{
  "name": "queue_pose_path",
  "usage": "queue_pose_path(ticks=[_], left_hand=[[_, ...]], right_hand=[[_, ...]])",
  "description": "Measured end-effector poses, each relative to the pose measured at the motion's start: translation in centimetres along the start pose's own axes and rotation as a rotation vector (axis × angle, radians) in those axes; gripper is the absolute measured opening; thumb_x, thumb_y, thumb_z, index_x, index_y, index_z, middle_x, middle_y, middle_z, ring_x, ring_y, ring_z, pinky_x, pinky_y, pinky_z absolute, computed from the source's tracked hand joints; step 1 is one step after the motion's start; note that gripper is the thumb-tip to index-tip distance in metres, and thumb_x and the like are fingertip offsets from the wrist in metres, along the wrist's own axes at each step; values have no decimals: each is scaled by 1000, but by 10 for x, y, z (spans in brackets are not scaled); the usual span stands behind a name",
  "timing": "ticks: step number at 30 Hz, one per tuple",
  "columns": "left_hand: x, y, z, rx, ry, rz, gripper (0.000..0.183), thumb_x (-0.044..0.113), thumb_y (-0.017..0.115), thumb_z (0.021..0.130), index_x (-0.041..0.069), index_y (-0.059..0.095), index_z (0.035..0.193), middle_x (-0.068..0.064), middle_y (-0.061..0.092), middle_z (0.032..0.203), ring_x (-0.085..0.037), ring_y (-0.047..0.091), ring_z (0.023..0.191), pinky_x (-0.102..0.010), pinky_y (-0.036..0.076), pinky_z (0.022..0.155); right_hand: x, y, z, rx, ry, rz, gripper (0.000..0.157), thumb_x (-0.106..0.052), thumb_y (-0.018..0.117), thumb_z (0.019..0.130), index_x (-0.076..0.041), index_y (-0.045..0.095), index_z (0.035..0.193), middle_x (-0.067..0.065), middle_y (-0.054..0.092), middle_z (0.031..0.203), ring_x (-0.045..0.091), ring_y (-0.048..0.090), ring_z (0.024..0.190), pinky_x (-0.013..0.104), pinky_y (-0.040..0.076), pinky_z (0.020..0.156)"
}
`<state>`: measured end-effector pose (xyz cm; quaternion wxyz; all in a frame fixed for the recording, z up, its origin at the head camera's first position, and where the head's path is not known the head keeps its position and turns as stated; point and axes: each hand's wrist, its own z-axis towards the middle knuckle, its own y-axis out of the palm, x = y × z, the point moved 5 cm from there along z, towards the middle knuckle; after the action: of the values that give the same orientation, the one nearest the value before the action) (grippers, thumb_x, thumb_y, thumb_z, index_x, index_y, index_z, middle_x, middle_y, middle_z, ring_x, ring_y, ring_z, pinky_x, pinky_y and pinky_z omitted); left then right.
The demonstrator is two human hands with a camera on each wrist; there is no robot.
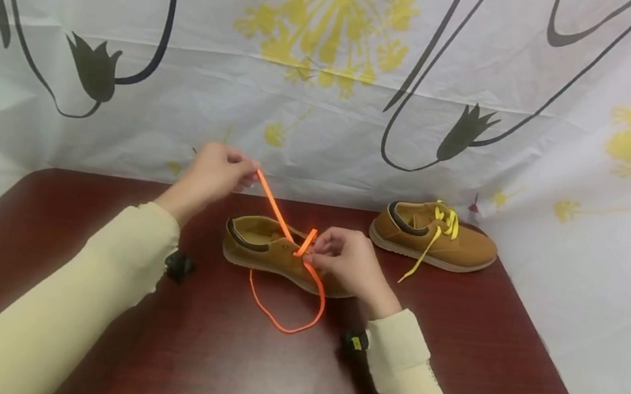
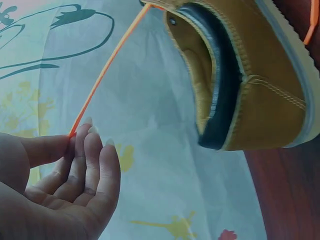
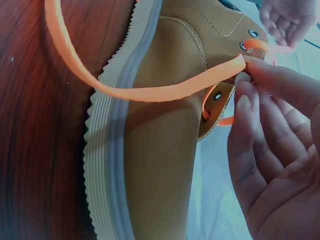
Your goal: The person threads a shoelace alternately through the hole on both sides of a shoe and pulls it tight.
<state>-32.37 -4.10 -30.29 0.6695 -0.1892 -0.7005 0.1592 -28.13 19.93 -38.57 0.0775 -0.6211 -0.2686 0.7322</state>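
Note:
A tan shoe (image 1: 263,254) with a dark collar lies on the table, toe pointing right, an orange shoelace (image 1: 275,206) threaded through its eyelets. Up and left of the shoe, my left hand (image 1: 214,174) pinches one end of the lace between thumb and index finger, drawing it into a straight slanting line. My right hand (image 1: 345,260) is over the front of the shoe and pinches the other part of the lace close to the eyelets (image 3: 217,96). From there the lace loops down over the shoe's side onto the table. The toe is partly hidden behind the right hand.
A second tan shoe (image 1: 462,248) with a yellow shoelace (image 1: 427,249) stands at the back right of the dark red table (image 1: 273,383). A white cloth (image 1: 326,130) with yellow and grey flower prints hangs behind and along the sides.

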Motion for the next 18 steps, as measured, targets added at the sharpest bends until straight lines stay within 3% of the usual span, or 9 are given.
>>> queue_pose_path(ticks=[7, 13, 18], left_hand=[[17, -9, -3, 71, 45, -35, 31, 21, 56, 104, -1, 72, 117, -14, 75, 102, -13, 70, 84, -31, 60, 83], [29, -17, -8, 99, 65, -59, 31, 22, 57, 104, -1, 72, 117, -17, 74, 109, -16, 70, 90, -37, 59, 91], [37, -23, -11, 122, 131, -109, 30, 20, 60, 102, -4, 72, 115, -17, 74, 108, -8, 69, 82, -35, 60, 91]], right_hand=[[0, -1, -1, 48, -6, -158, 18, -14, 88, 78, -14, 70, 79, 0, 71, 76, 12, 67, 70, 27, 55, 63], [-2, -3, -1, 58, -28, -199, 17, -16, 88, 78, -16, 71, 77, -2, 70, 73, 12, 66, 70, 28, 55, 63], [-4, -3, -1, 58, -41, -212, 17, -16, 87, 79, -16, 71, 77, -2, 70, 74, 13, 64, 71, 29, 55, 65]])
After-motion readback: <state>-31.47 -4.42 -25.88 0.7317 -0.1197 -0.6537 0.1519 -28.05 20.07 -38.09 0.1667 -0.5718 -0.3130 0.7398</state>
